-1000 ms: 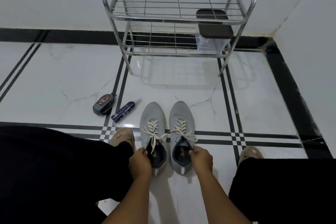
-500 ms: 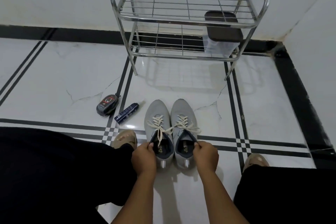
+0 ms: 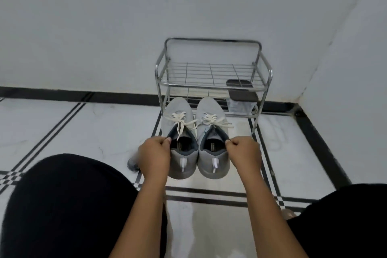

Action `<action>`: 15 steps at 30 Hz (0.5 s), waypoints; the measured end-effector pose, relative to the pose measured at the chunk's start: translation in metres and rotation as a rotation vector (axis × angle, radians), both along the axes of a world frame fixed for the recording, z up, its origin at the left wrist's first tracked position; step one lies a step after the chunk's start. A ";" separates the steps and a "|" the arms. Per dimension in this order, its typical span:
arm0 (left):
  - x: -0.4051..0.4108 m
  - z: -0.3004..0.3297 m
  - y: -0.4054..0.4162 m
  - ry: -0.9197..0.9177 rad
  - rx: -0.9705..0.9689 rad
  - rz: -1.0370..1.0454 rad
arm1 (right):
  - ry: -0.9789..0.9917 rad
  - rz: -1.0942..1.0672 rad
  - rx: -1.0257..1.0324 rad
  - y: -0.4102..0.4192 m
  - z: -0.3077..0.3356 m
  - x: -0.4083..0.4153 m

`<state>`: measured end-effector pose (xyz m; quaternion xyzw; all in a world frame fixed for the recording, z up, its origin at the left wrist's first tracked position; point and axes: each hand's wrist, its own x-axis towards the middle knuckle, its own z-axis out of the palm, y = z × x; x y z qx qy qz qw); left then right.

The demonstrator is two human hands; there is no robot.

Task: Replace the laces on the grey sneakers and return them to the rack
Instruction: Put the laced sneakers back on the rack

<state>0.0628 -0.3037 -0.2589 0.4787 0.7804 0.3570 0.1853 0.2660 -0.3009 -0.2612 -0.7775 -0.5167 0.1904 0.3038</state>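
Note:
Two grey sneakers with cream laces hang side by side in the air, toes pointing at the rack. My left hand [image 3: 154, 156] pinches the collar of the left sneaker [image 3: 178, 115]. My right hand [image 3: 244, 154] pinches the collar of the right sneaker [image 3: 211, 153]. The chrome wire shoe rack [image 3: 213, 85] stands against the wall just beyond the toes. Its top shelf is bare, and the sneaker toes cover the front of its lower shelf.
A clear box with a dark lid [image 3: 240, 98] sits on the right side of the rack's lower shelf. A dark object [image 3: 132, 165] lies on the floor, half hidden behind my left hand. My black-clad knees fill the lower corners. A wall corner is at the right.
Both sneakers were lifted off the floor and carried forward toward the rack. My view tilted up, so the rack appears farther and the floor items at left dropped from sight.

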 end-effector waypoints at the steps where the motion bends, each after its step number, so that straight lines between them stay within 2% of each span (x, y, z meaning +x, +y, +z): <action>1: -0.005 0.016 0.006 0.020 0.025 -0.010 | -0.007 0.008 0.028 0.004 0.016 -0.002; 7: -0.021 0.097 0.080 0.055 0.072 -0.085 | 0.002 0.045 0.086 0.072 0.091 -0.004; 15: -0.019 0.118 0.234 0.014 -0.007 -0.117 | 0.020 0.022 0.003 0.231 0.120 0.002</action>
